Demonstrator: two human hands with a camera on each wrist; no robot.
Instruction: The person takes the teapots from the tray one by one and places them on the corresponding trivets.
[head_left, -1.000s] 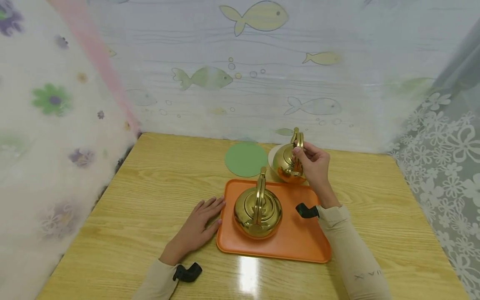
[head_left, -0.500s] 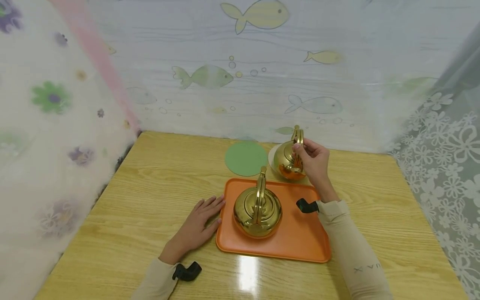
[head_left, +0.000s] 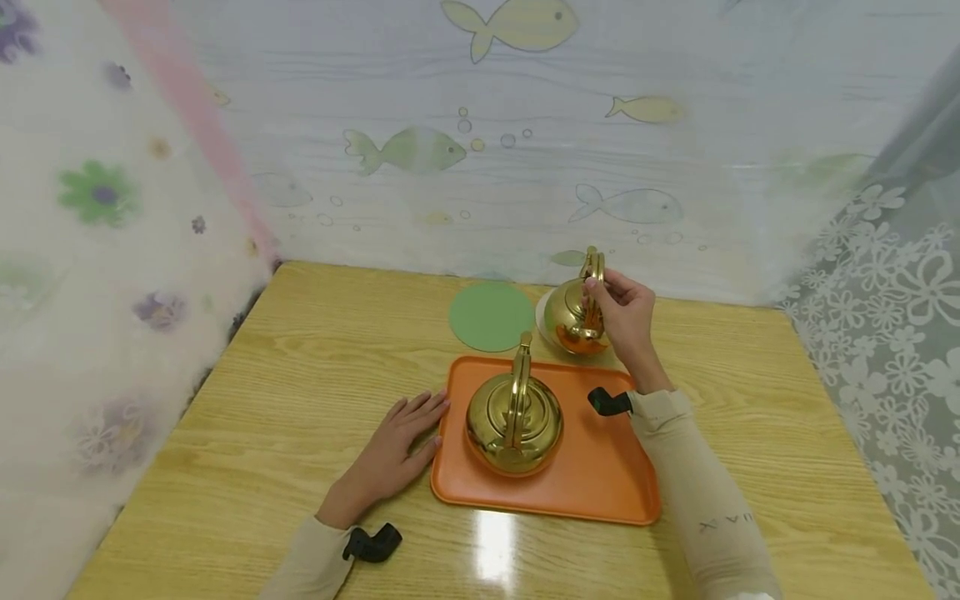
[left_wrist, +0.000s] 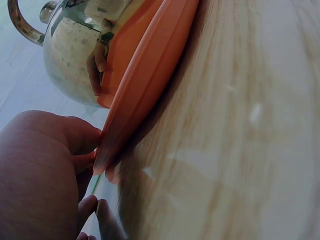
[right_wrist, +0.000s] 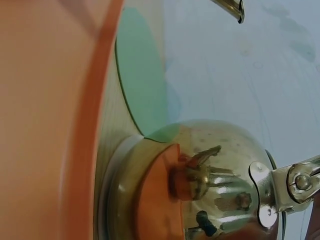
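Observation:
A gold kettle with a raised arched handle stands in the left part of an orange tray. My left hand lies beside that tray, fingers nearly straight, its fingertips and thumb touching the left rim. Behind the tray, my right hand grips the upright handle of a second gold kettle, thumb on the near side. This kettle is over a whitish round mat. In the right wrist view its shiny body hides most of the mat; I cannot tell whether its base touches it.
A green round mat lies left of the whitish one, behind the tray. The wooden table ends at the back against a fish-print curtain. A flowered curtain hangs at left, a lacy one at right.
My right hand and its kettle have shifted slightly back and left, away from the tray's back rim. The left hand, the tray and the kettle in it have stayed in place.

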